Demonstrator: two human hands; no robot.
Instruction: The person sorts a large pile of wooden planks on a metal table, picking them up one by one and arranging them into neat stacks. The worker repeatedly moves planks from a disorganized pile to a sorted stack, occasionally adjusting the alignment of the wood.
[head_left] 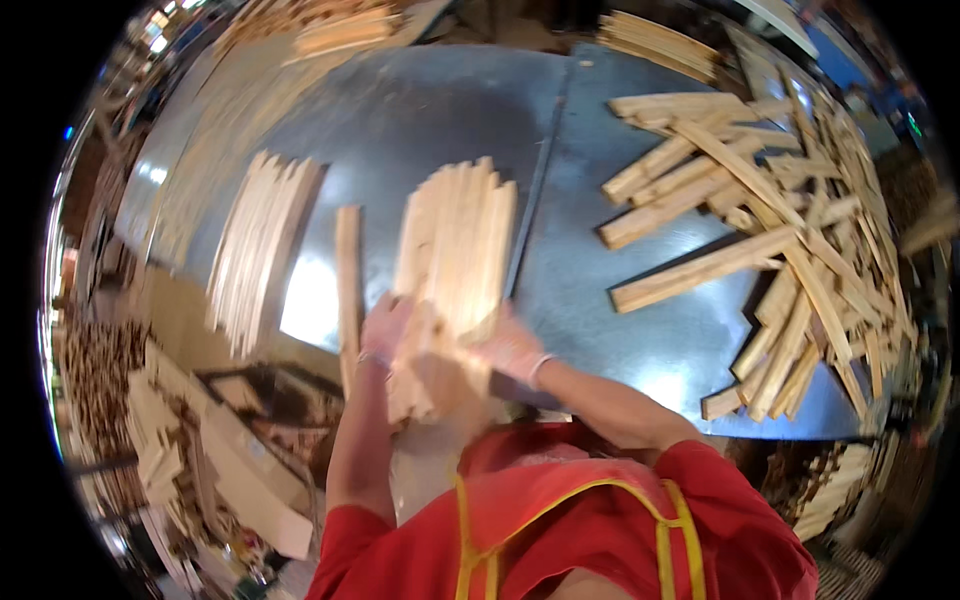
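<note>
A bundle of pale wooden slats (pixel 455 235) lies side by side on the metal tabletop in front of me, its far ends uneven and its near ends close to my body. My left hand (pixel 388 325), in a thin light glove, presses against the bundle's left side. From the right, my right hand (pixel 507 347), gloved too, grips the opposite side, its fingers partly smeared by motion. Just left of my left hand lies a single slat (pixel 348 285), apart from the bundle. Farther left rests a second row of slats (pixel 262 245), set close together.
A jumbled heap of slats (pixel 740 190) covers the right side of the metal table (pixel 590 150). Stacked slats (pixel 655 48) lie at the far right edge, more (pixel 345 35) at the far left. A cardboard box (pixel 245 470) with wood pieces stands below the table's left edge.
</note>
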